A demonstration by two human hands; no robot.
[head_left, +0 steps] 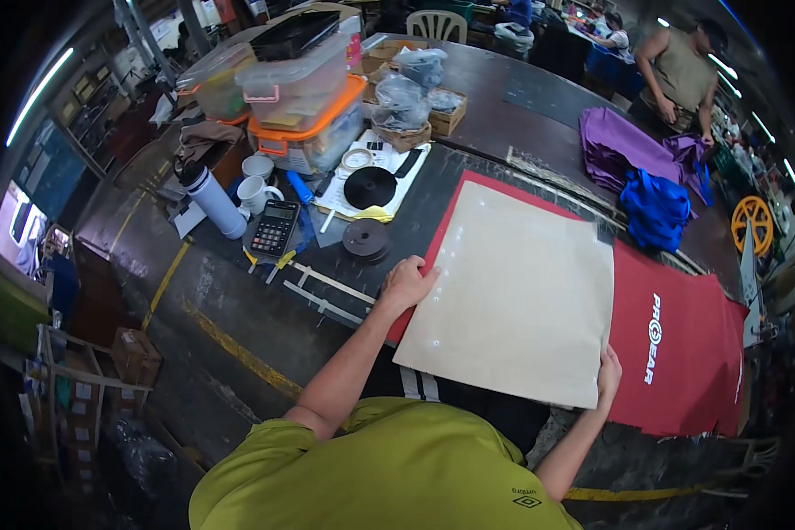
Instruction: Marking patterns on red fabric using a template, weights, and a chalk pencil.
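A large beige card sheet (521, 291) with a row of small holes along its left side lies over red fabric (680, 340), its near edge reaching past the table's edge. My left hand (406, 284) grips the sheet's left edge, where the red cloth also shows beneath; whether it pinches the cloth too is unclear. At the lower right corner my right hand (609, 378) is closed on the sheet's edge, with some fingers hidden. White printing marks the part of the cloth that spreads out to the right.
Left of the sheet are a dark disc-shaped roll (367, 240), a calculator (275, 228), white mugs (258, 193) and a bottle (212, 201). Plastic bins (300, 132) stand behind. Blue cloth (655, 210) and purple cloth (623, 150) lie far right, near another person (680, 79).
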